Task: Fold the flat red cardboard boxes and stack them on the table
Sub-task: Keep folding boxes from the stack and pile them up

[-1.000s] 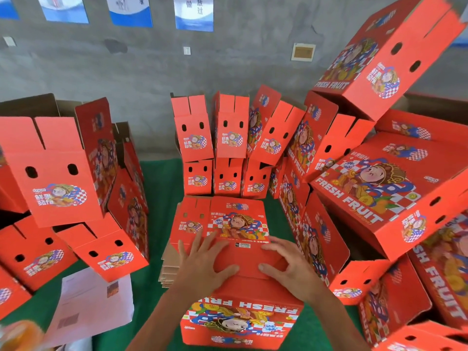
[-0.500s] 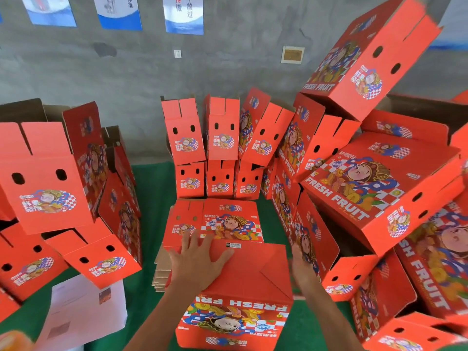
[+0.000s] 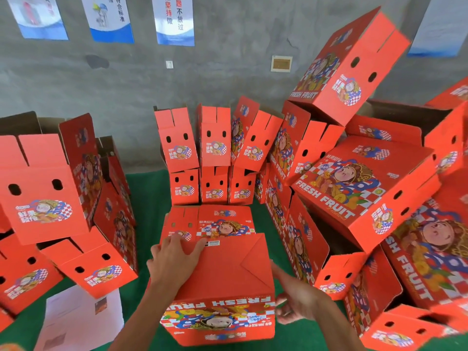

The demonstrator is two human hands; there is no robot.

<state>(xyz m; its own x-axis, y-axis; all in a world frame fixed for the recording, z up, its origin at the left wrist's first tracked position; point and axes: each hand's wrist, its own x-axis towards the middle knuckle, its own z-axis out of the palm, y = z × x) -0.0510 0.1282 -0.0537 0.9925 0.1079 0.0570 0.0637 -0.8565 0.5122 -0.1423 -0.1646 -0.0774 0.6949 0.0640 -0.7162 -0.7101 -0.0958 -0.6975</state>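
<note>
A folded red box stood on the green table right in front of the person, with its closed bottom flaps turned up and the "FRESH FRUIT" print upside down on the near side. The left hand lay flat on the top of this box at its far left corner, with the fingers straight and a little spread, pressing on the flaps. The right hand was against the right side of the box near the lower corner; its fingers seemed bent, but the hand was blurred and I could not tell if it really held the box. Just behind the box lay a pile of flat boxes. Around it, many folded boxes were stacked: a row at the back, a group on the left and a high heap on the right. A white paper lay on the table at the left.
</note>
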